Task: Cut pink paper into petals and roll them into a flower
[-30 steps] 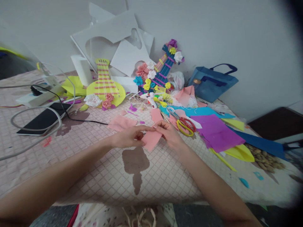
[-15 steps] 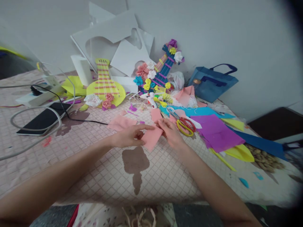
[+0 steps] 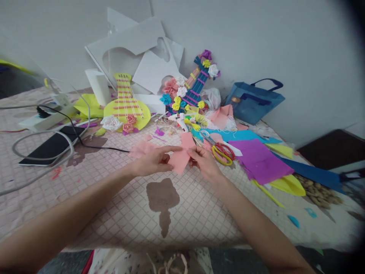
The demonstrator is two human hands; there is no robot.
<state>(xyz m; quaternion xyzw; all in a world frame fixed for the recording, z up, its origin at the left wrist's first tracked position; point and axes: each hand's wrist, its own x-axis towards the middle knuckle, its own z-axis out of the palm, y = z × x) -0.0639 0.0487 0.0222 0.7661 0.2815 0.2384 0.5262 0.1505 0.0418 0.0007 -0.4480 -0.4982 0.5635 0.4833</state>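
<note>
A strip of pink crepe paper (image 3: pixel 180 161) is held between my two hands above the table. My left hand (image 3: pixel 152 160) pinches its left side between thumb and fingers. On the right, my right hand (image 3: pixel 203 161) grips the other edge with its fingertips. Another pink piece (image 3: pixel 187 139) shows just behind the fingers; I cannot tell if it joins the held strip. More pink paper (image 3: pixel 141 148) lies beyond my left hand. Scissors with red and yellow handles (image 3: pixel 224 153) rest to the right of my right hand.
A yellow paper guitar (image 3: pixel 125 108) and a blue flower-covered one (image 3: pixel 196 87) stand at the back. Near them lies a white glue gun (image 3: pixel 180 121). Purple paper (image 3: pixel 261 160) and a blue bag (image 3: pixel 253 101) are at right, a black tablet-like slab (image 3: pixel 53 146) and cables at left.
Both hands have shifted slightly, the right one a little to the left. The pink strip has moved up a bit and turned more upright between them.
</note>
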